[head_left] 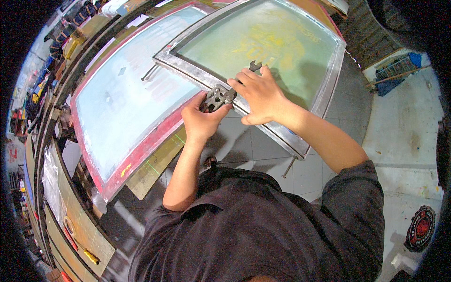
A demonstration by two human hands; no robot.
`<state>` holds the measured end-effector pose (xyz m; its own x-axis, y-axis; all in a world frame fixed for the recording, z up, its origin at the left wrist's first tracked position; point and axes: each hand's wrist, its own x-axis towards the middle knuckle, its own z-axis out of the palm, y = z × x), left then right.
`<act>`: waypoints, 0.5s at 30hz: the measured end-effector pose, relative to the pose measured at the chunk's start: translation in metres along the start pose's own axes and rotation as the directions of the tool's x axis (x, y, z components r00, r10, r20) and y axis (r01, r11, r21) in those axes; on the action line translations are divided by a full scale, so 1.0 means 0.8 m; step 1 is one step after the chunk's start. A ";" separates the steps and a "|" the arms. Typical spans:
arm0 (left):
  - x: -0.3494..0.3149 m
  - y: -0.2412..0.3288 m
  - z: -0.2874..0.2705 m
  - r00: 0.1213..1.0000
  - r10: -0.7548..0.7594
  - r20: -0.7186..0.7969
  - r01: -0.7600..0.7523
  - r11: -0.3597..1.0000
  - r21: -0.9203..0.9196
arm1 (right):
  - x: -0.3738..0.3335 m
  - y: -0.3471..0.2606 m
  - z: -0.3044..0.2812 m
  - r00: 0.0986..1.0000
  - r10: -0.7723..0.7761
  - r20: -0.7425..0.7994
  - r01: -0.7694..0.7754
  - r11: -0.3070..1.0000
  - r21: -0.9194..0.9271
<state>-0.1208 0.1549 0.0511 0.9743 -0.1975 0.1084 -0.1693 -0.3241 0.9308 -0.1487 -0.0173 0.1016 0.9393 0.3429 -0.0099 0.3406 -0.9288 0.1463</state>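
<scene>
A grey metal clamp [217,99] with round holes sits at the near edge of a metal-framed printing screen [324,89]. My left hand [202,120] is closed on it, thumb on the near side and fingers partly hidden behind. Above the same frame edge, my right hand [263,97] has its fingers bent over a dark open-end wrench [255,66]. One jaw of the wrench shows beyond the fingers; its other end is hidden near the clamp. The screen's mesh [225,47] is greenish with yellow marks.
To the left lies a second screen [136,84] with pale blue mesh and a red border. A bolt [290,168] sticks down from the near frame corner. A yellow-handled screwdriver [91,256] rests on a board at lower left. Grey tiled floor [253,145] shows below.
</scene>
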 end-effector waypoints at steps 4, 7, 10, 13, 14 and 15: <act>0.000 -0.006 0.003 1.000 0.022 -0.019 -0.022 1.000 -0.006 | 0.005 0.001 -0.003 0.999 -0.028 0.022 0.030 0.996 -0.081; 0.000 -0.005 0.002 0.999 0.019 -0.027 -0.019 1.000 0.015 | 0.008 0.000 -0.005 0.999 -0.034 0.027 0.036 0.995 -0.091; -0.002 -0.009 0.002 0.999 0.022 -0.044 -0.021 1.000 0.018 | 0.007 -0.001 -0.002 0.999 -0.036 0.020 0.037 0.995 -0.089; -0.003 -0.005 0.001 0.999 0.016 -0.043 -0.014 0.999 0.052 | 0.005 -0.002 -0.001 0.999 -0.005 0.032 0.008 0.996 -0.093; -0.003 -0.005 0.001 0.999 0.008 -0.047 -0.005 0.998 0.059 | 0.005 -0.003 -0.002 0.999 -0.004 0.037 0.007 0.995 -0.095; -0.003 -0.005 0.001 0.999 0.001 -0.051 0.003 0.998 0.067 | 0.005 -0.004 -0.004 0.999 -0.002 0.042 0.006 0.995 -0.097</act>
<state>-0.1224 0.1559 0.0470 0.9805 -0.1506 0.1266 -0.1762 -0.3860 0.9055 -0.1464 -0.0127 0.1046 0.9396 0.3383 -0.0518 0.3404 -0.9087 0.2417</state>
